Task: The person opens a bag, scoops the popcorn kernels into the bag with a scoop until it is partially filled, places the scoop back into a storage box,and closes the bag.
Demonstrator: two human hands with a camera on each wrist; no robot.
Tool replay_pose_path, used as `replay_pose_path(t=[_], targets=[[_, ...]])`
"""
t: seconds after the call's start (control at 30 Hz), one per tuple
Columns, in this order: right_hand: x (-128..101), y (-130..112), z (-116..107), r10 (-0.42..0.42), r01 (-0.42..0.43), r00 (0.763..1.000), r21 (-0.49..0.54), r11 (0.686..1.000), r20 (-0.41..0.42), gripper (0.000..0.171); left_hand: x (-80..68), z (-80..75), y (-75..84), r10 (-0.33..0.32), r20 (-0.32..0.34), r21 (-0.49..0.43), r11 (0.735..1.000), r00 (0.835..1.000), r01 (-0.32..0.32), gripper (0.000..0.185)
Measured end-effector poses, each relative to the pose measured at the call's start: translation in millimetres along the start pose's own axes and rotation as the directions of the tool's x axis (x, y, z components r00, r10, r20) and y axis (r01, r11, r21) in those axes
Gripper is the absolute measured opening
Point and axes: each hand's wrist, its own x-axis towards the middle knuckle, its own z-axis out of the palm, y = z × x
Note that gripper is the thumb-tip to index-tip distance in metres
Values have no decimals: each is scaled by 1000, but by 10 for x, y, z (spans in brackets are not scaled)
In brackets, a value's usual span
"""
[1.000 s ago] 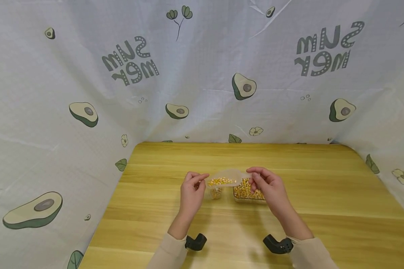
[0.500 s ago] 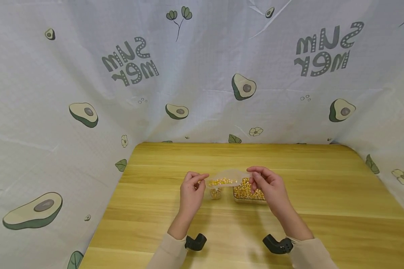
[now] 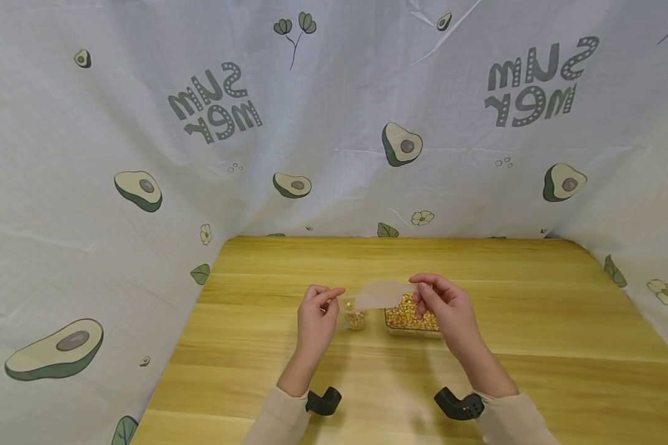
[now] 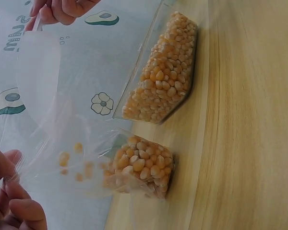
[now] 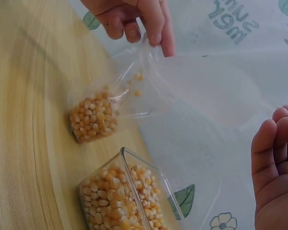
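My left hand (image 3: 317,318) pinches the upper edge of a clear plastic bag (image 4: 98,179), which hangs down with corn kernels (image 4: 143,162) heaped in its bottom. In my right hand (image 3: 449,312) is the handle of a whitish translucent scoop (image 3: 383,295). The scoop is tipped toward the left, its front end at the bag's mouth. A few loose kernels (image 4: 64,158) are in mid-fall inside the bag, above the heap. No corn shows in the scoop's bowl from the head view.
A clear rectangular container (image 3: 414,332) full of corn kernels (image 5: 110,194) stands on the wooden table (image 3: 278,266), right of the bag and partly under my right hand. Behind the table hangs a white curtain (image 3: 334,111) with avocado prints.
The scoop has turned over toward the bag; the corn that lay in it is gone from its bowl. Kernels now drop inside the bag. Both hands stay nearly in place.
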Motion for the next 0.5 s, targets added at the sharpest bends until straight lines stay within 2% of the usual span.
replay_pose_path(t=[0.17,0.5], targets=[[-14,13,-27,-3,3,1000,9,1000,-20,36,2,-1,11,2,-3,19,1000,1000,-2,25],[-77,41,-121,7,3,997,112,994,-81,30,-1,5,27,4,1,30,1000,1000,-4,24]])
